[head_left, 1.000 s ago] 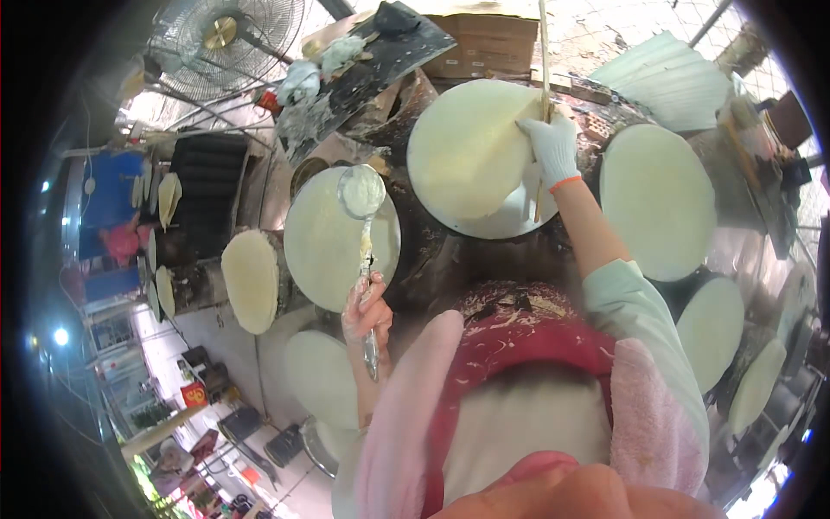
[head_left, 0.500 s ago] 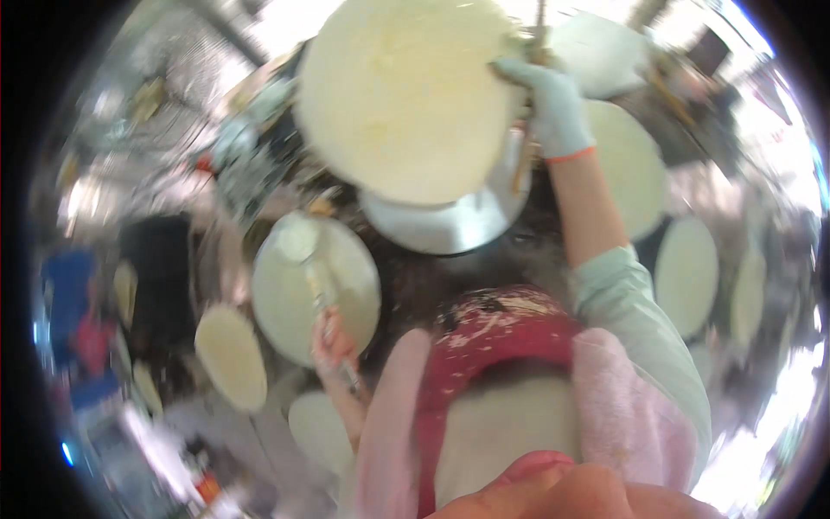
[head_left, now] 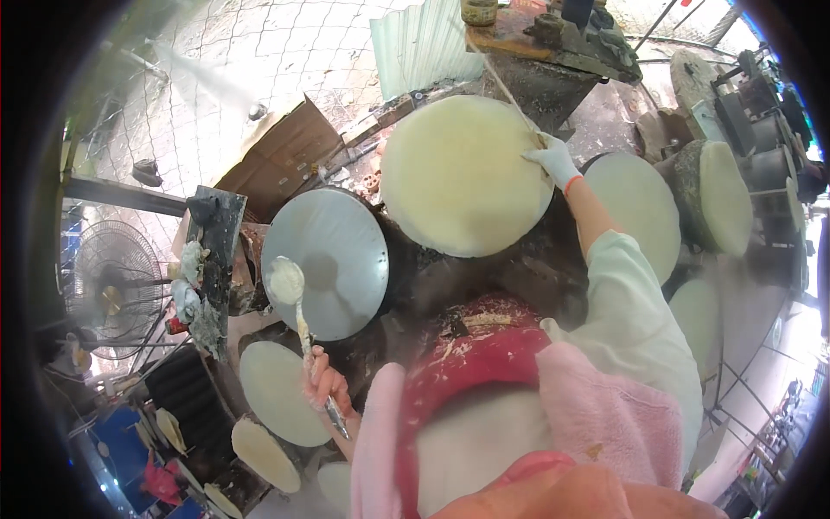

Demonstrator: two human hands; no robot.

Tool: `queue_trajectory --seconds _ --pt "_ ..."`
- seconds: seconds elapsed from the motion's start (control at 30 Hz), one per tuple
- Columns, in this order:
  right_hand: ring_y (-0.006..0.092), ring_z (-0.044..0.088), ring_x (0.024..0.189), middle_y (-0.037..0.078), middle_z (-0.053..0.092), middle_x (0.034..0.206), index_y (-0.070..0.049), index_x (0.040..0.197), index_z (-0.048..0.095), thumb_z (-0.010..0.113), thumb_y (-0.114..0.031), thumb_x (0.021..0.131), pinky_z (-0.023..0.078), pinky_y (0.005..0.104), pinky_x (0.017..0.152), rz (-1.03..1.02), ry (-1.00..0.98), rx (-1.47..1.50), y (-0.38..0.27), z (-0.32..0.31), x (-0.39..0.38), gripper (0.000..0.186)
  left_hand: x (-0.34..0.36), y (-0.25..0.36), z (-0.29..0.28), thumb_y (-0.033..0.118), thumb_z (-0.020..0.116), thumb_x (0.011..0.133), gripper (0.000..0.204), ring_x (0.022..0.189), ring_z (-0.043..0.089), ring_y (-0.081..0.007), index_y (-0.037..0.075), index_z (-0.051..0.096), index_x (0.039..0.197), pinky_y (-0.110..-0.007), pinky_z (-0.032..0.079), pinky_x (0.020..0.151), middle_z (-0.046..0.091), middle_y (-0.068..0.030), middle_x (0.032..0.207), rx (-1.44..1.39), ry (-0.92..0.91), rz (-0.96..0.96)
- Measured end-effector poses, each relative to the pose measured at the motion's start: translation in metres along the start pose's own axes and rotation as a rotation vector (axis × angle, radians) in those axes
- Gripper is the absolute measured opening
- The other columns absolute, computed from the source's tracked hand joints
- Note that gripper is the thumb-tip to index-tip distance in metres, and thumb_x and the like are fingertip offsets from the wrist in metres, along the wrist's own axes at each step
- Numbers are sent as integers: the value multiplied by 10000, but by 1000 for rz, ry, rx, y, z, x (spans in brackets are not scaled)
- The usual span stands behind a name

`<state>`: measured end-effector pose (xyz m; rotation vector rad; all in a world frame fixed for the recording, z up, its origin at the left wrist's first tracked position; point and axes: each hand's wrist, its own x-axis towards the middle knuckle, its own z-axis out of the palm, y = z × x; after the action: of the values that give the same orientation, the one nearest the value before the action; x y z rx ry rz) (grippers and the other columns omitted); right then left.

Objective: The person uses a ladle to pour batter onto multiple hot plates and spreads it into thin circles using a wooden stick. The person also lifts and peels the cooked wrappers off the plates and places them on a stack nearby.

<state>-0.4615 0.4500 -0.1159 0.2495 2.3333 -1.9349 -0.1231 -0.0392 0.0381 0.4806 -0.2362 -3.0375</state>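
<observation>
While a bare pan [head_left: 346,238] sits left of centre, a fan [head_left: 112,290] far left, I see the left hand [head_left: 328,385] curled round a ladle [head_left: 286,278], lower left, axis steep, bowl up-left; the right hand [head_left: 554,162] pinches a stick [head_left: 504,86], upper centre, slanting up-left.

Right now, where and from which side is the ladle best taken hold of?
Probably by the lower handle, coming from the picture's bottom, as the left hand does: the ladle slants with its long handle that way, while the bowl at the other end is smeared pale.
</observation>
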Motion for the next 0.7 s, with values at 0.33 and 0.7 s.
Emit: queue_trajectory --seconds 0.33,0.7 --pt "349 581 1051 206 596 1167 -131 1387 417 774 -325 636 455 383 915 -34 76 -777 -10 -19 21 854 24 -61 30 137 358 999 321 372 419 -89 -124 321 1182 -211 272 304 453 -88 751 24 -69 -60" --pt "160 606 996 107 651 1087 42 1178 568 765 -94 639 456 284 896 60 -88 -391 -33 -18 31 590 50 -31 23 164 386 1000 316 346 382 -50 -115 405 1147 -191 271 283 457 -50 716 193 -19 -104"
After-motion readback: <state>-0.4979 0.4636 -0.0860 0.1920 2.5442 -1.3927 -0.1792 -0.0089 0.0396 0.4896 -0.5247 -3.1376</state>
